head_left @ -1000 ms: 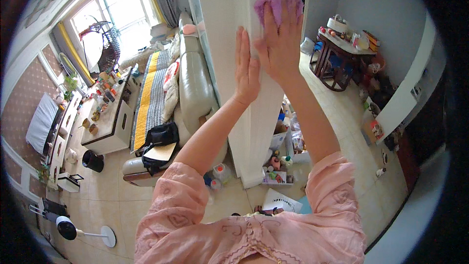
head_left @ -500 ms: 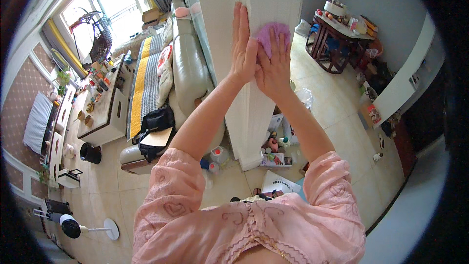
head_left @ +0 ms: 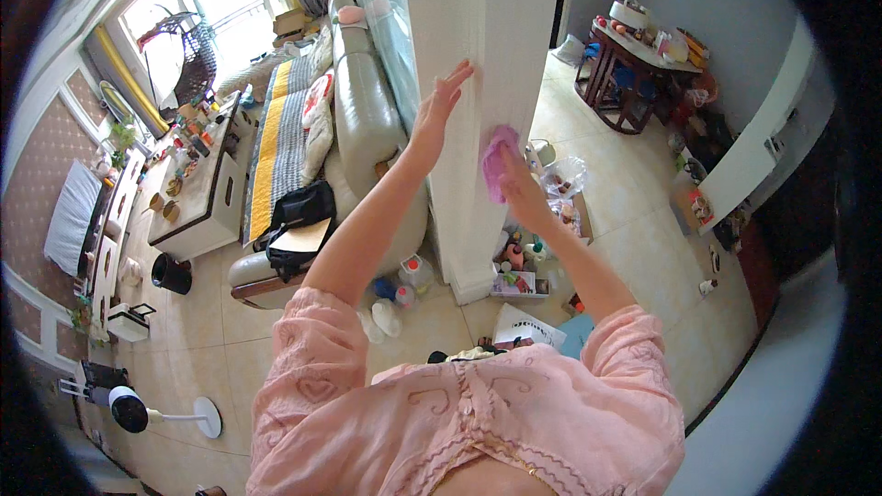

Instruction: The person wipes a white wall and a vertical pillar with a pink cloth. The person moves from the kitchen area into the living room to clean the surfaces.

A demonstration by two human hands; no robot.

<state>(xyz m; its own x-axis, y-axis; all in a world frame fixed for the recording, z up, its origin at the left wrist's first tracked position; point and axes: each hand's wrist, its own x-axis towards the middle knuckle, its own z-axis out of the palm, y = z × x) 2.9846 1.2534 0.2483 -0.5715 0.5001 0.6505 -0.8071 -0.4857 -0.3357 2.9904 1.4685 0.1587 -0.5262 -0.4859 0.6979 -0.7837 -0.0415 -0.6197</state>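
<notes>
A white pillar (head_left: 519, 28) stands upright in front of me. My left hand (head_left: 437, 116) lies against its left part, fingers stretched out and holding nothing. Lower down on the right part, my right hand (head_left: 524, 191) presses a crumpled purple cloth (head_left: 498, 152) to the surface. The fingers of that hand are partly hidden by the cloth and blurred.
Left of the pillar are a grey leather sofa (head_left: 366, 87) and a long table (head_left: 197, 193) with many small items. At its foot stand a box of bottles (head_left: 521, 285) and plastic jugs (head_left: 415, 271). A cluttered dark wooden table (head_left: 634, 73) stands far right.
Both hands have moved down the pillar and apart from each other. The purple cloth has gone lower with my right hand, and my left hand has shifted slightly left.
</notes>
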